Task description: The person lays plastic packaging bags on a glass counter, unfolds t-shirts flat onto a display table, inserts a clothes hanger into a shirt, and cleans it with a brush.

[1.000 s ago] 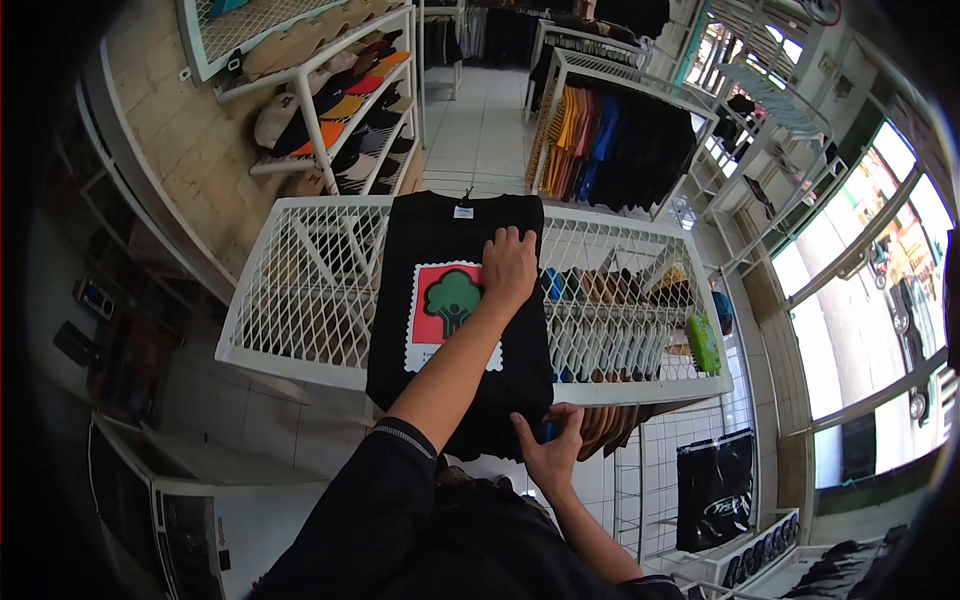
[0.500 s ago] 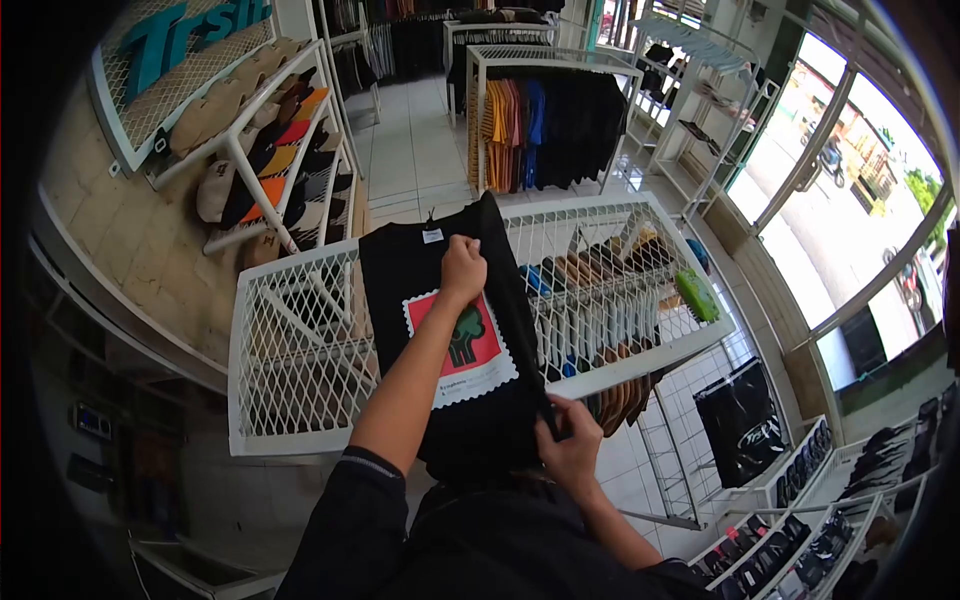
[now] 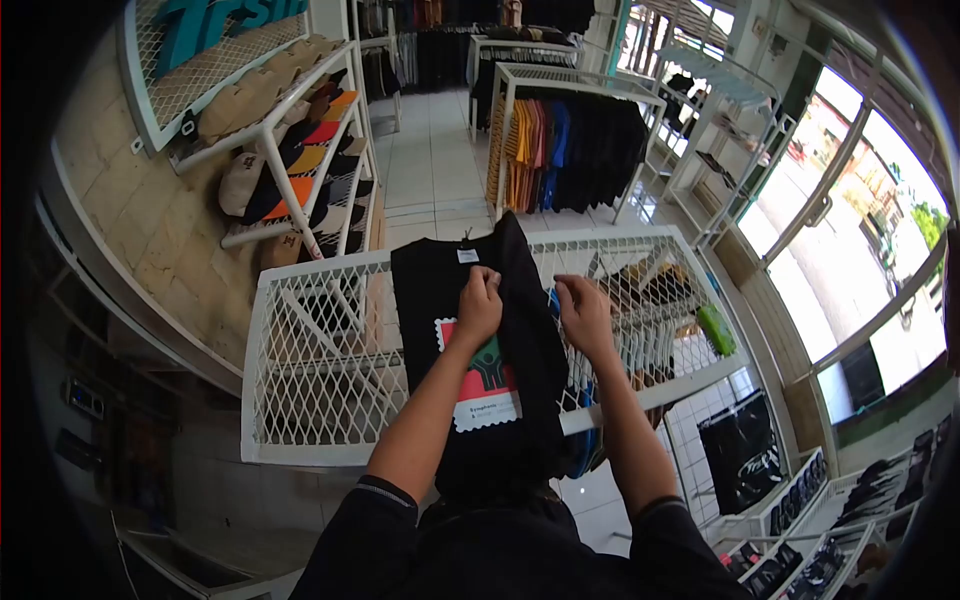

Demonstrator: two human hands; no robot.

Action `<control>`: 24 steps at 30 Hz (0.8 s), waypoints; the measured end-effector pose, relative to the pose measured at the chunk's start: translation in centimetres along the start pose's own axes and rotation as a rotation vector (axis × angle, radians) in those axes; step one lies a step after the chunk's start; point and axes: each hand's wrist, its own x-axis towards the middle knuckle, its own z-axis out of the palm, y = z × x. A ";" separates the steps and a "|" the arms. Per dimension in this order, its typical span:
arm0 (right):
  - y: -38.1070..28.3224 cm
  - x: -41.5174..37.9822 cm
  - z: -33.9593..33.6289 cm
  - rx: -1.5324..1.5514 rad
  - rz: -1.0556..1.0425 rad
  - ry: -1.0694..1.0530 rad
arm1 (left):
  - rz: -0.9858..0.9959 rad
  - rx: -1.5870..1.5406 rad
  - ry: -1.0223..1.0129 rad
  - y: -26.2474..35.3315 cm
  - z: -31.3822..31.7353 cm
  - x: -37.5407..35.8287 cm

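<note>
A black T-shirt (image 3: 428, 300) lies over the mesh table top, folded along its right side, with a small white label at the neck. Its chest carries a red, green and white stamp-like print (image 3: 488, 395), partly covered by my left forearm. My left hand (image 3: 481, 308) is closed on the shirt's fabric, just above the print. Just right of the folded edge, my right hand (image 3: 588, 318) hovers over the mesh with bent fingers, and no cloth shows in it.
The white mesh table (image 3: 300, 455) has a green packet (image 3: 715, 330) at its right end. Garments hang beneath it. A cap rack (image 3: 300, 200) stands left, a rack of shirts (image 3: 570, 150) beyond, and shelves of small goods (image 3: 850, 500) at lower right.
My right hand has let go of the shirt's lower right edge and moved up beside its upper part. My left hand remains on the fabric. The view has shifted slightly.
</note>
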 end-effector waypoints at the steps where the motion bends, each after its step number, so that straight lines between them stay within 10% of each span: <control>1: 1.4 2.1 1.2 -0.026 -0.039 -0.019 | -0.012 0.010 -0.001 0.2 0.0 0.2; 13: 5.9 8.1 7.7 -0.023 0.208 -0.193 | 0.029 0.025 -0.069 -0.7 -4.0 2.7; 19: 6.1 7.8 8.1 -0.016 0.240 -0.182 | -0.032 0.957 0.370 -2.7 -11.6 4.0; 24: 6.0 7.8 8.0 0.081 0.280 -0.173 | -0.116 0.946 0.235 -3.0 -11.7 4.0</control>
